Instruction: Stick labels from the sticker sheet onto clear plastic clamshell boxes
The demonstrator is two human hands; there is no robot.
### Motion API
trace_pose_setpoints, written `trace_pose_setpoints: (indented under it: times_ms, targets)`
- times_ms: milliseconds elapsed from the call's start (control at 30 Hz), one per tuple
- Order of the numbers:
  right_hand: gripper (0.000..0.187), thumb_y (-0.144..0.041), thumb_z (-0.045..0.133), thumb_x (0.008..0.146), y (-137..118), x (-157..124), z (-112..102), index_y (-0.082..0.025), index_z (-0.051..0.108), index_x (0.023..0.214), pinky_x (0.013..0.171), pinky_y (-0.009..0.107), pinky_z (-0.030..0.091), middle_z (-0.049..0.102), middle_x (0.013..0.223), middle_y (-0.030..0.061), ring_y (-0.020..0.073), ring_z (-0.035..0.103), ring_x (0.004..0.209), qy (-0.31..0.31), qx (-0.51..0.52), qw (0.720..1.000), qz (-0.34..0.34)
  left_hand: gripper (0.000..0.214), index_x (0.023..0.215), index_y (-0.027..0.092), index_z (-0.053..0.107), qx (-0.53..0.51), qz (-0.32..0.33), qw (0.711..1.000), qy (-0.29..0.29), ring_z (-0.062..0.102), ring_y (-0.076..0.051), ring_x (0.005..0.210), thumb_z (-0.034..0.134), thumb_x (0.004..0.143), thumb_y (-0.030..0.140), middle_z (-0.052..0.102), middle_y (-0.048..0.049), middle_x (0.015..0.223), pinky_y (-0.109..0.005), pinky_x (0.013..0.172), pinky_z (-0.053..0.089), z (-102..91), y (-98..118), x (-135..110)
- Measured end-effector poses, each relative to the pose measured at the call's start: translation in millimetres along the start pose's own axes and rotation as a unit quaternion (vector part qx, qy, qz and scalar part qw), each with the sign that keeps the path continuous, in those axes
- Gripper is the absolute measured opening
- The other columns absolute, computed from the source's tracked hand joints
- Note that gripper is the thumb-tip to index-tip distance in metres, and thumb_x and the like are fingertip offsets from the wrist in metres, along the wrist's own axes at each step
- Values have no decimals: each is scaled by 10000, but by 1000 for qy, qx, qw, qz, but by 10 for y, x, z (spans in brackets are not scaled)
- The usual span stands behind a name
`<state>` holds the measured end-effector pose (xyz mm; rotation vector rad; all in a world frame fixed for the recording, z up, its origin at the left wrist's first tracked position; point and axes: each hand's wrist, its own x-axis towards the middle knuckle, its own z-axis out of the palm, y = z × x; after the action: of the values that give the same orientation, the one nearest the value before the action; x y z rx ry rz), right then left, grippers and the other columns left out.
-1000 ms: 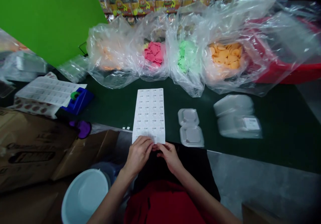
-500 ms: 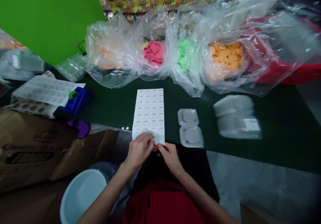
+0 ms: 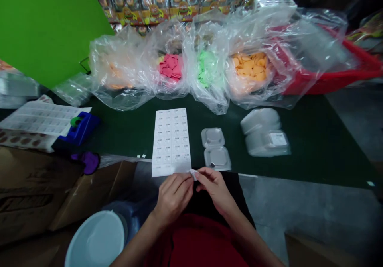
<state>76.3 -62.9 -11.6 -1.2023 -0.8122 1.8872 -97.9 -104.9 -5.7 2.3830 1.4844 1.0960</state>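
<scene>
My right hand (image 3: 216, 188) pinches a small white label (image 3: 194, 174) between thumb and fingers at the table's front edge. My left hand (image 3: 175, 197) is closed against the label's other side, its fingertips on it. Just beyond my hands a sheet of printed labels (image 3: 172, 139) lies flat, its lowest row partly bare. To its right rests an open clear plastic clamshell box (image 3: 218, 158), lid and base spread out. Farther right, a stack of clear clamshell boxes (image 3: 265, 133) carries a white label on top.
Plastic bags hold pink pieces (image 3: 171, 67), green pieces (image 3: 207, 68) and orange discs (image 3: 251, 66) along the back. A red crate (image 3: 323, 81) stands back right. At left are a blue tape dispenser (image 3: 80, 128) and more sheets (image 3: 42, 117). A pale basin (image 3: 95, 239) sits below.
My hands have come off the sheet's lower edge with a label between them, now just in front of the sheet. The whole view has shifted, with the table items appearing farther left.
</scene>
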Motion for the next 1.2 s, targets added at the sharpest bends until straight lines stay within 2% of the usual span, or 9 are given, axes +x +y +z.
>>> trace_pose_setpoints:
  times_ms: [167, 300, 367, 467, 567, 667, 867, 1067, 1200]
  targets:
    - [261, -456, 776, 874, -166, -71, -153, -200, 771, 823, 614, 246, 487, 693, 748, -10, 124, 569, 636, -11, -114, 991, -66, 258, 1259, 230, 681, -102, -127, 986, -27, 709, -239, 1119, 678, 1001, 223, 723, -114, 1226, -371, 912, 614, -83, 76, 304]
    - [225, -427, 739, 914, -286, -146, -277, -214, 810, 924, 640, 269, 496, 760, 827, 20, 165, 656, 712, -28, -127, 989, -65, 160, 963, 218, 708, -177, -128, 969, -113, 695, -190, 894, 581, 1058, 240, 733, -56, 943, -333, 823, 570, -80, 67, 582]
    - [317, -438, 757, 904, -344, -163, -395, -225, 806, 1133, 645, 287, 513, 806, 916, 53, 205, 711, 787, 8, -95, 993, -69, 189, 911, 209, 698, -204, -169, 961, -77, 683, -188, 886, 584, 1056, 255, 728, -54, 919, -327, 822, 553, -4, 75, 698]
    - [479, -435, 779, 889, -410, -177, -659, -219, 739, 1314, 659, 304, 512, 827, 976, 89, 235, 736, 866, 124, -39, 986, -105, 173, 877, 204, 729, -252, -254, 934, -9, 681, -189, 888, 659, 1010, 290, 736, -50, 920, -309, 805, 538, 194, 85, 852]
    - [383, -421, 790, 886, -428, -187, -917, -221, 780, 1213, 715, 309, 501, 816, 947, 76, 218, 715, 885, 207, -25, 969, -134, 161, 871, 197, 781, -309, -321, 895, -8, 677, -175, 790, 727, 947, 328, 749, -32, 843, -289, 729, 524, 448, 78, 963]
    - [292, -415, 792, 886, -391, -176, -1049, -233, 808, 1114, 751, 317, 496, 801, 916, 54, 197, 690, 852, 229, -27, 962, -145, 176, 890, 184, 813, -345, -359, 867, -7, 690, -173, 776, 776, 887, 356, 777, -37, 856, -288, 731, 535, 659, 58, 1008]
    - [258, -412, 739, 917, -290, -90, -1050, -230, 808, 1086, 765, 340, 518, 797, 906, 59, 210, 704, 854, 227, -47, 959, -162, 597, 1409, 173, 670, -364, -378, 851, -11, 669, -138, 709, 806, 851, 331, 746, 2, 809, -279, 732, 553, 784, 39, 1025]
    - [212, -387, 689, 958, -324, -69, -936, -244, 800, 1070, 852, 373, 557, 787, 992, 64, 230, 715, 923, 210, -118, 949, -205, 654, 1461, 159, 599, -343, -387, 855, -31, 682, -149, 729, 792, 862, 335, 735, -2, 824, -278, 741, 554, 824, 57, 1018]
    - [209, -327, 638, 1006, -282, -7, -837, -280, 817, 1102, 925, 391, 548, 701, 1124, 76, 245, 666, 1066, 180, -233, 915, -275, 617, 1446, 176, 607, -318, -371, 872, -27, 682, -154, 730, 781, 876, 337, 726, 1, 827, -279, 731, 552, 854, 47, 989]
